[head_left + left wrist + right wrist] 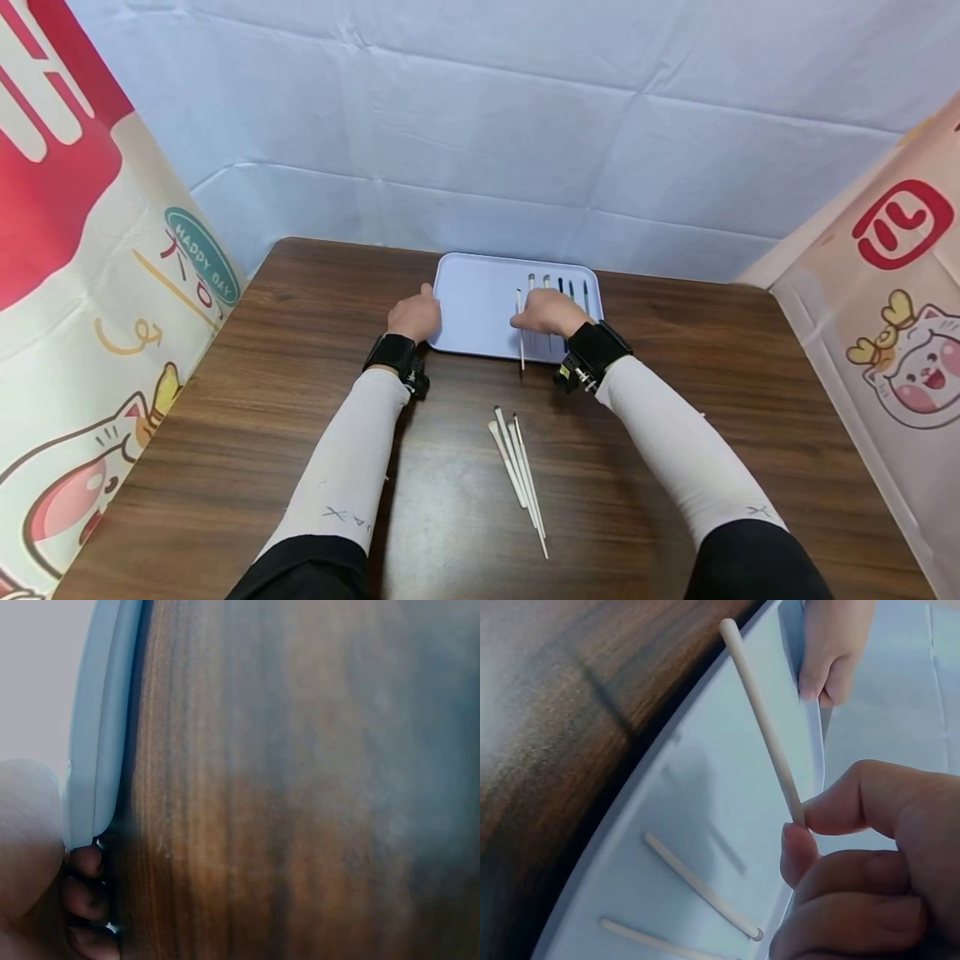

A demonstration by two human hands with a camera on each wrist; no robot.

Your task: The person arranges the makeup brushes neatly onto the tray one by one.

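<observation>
My right hand (551,312) pinches a slim paintbrush (522,346) with a pale handle between thumb and forefinger, over the right half of a pale lilac tray (472,300). In the right wrist view the brush's handle (761,716) slants up over the tray's rim, casting a shadow. My left hand (415,317) grips the tray's left edge; in the left wrist view the thumb (26,832) lies at the rim and the fingertips curl below its corner. Several paintbrushes (532,282) lie side by side in the tray, partly hidden by the right hand.
Several loose brushes (517,467) with pale handles lie bunched on the brown wooden table (315,400), nearer my body. A pale blue cloth (465,108) hangs behind the table. Printed cloths (90,292) hang at both sides.
</observation>
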